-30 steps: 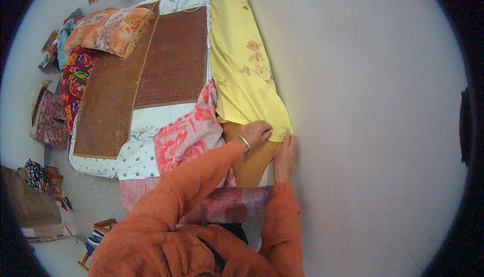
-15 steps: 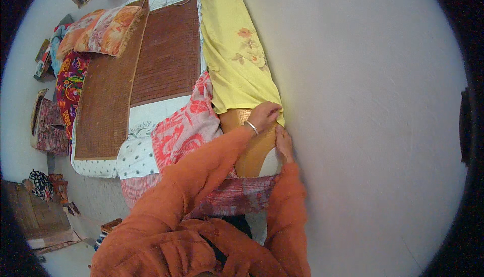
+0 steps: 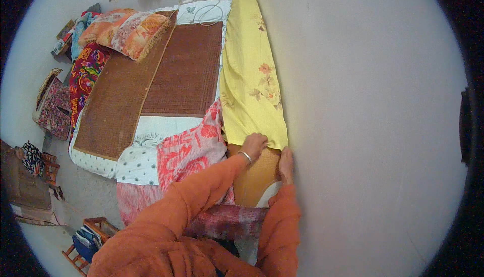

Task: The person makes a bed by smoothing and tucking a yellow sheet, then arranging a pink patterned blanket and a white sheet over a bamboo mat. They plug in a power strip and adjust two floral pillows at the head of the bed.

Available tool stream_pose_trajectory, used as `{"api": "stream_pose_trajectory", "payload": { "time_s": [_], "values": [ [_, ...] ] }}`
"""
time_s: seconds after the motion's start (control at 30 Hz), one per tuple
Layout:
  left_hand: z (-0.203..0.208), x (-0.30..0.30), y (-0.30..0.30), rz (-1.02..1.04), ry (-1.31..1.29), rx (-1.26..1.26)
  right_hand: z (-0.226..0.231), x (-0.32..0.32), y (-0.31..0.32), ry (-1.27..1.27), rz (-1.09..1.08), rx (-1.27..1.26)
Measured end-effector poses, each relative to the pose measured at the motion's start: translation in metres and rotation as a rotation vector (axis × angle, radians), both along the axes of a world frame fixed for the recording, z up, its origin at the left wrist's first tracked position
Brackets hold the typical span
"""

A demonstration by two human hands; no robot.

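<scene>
Yellow cloth (image 3: pixel 254 85), likely soft, is lining the bed (image 3: pixel 96 163)'s right edge; left hand (image 3: pixel 254 146) is pinching its easily gripped hem; right hand (image 3: pixel 286 167): grip unclear.

The left hand (image 3: pixel 255 145), at the right end of the hem half a second ago, now has its fingertips further left along it, away from the right hand (image 3: pixel 286 166). Just beyond those fingers, the long yellow flower-printed cloth (image 3: pixel 254 90) lies smoother, its slanting creases mostly gone. Between both hands' fingers the hem runs straighter, where its right corner earlier drooped toward the right fingertips.
</scene>
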State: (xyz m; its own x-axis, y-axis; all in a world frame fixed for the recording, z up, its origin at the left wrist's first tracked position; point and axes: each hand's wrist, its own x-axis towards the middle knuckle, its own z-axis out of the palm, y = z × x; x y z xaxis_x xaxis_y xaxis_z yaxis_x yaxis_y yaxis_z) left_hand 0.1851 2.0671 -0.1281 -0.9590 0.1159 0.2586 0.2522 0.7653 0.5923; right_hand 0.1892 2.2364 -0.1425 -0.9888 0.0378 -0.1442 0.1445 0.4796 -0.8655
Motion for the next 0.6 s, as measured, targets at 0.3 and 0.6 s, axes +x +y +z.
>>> {"api": "stream_pose_trajectory", "payload": {
  "time_s": [0.3,0.6],
  "values": [
    [-0.035,0.016,0.033,-0.018,0.351,-0.046,0.048,-0.031,-0.031,0.420,0.086,0.627],
    [-0.043,-0.008,0.021,-0.389,0.003,-0.347,0.056,-0.156,-0.106,0.478,0.199,0.586]
  ]
}}
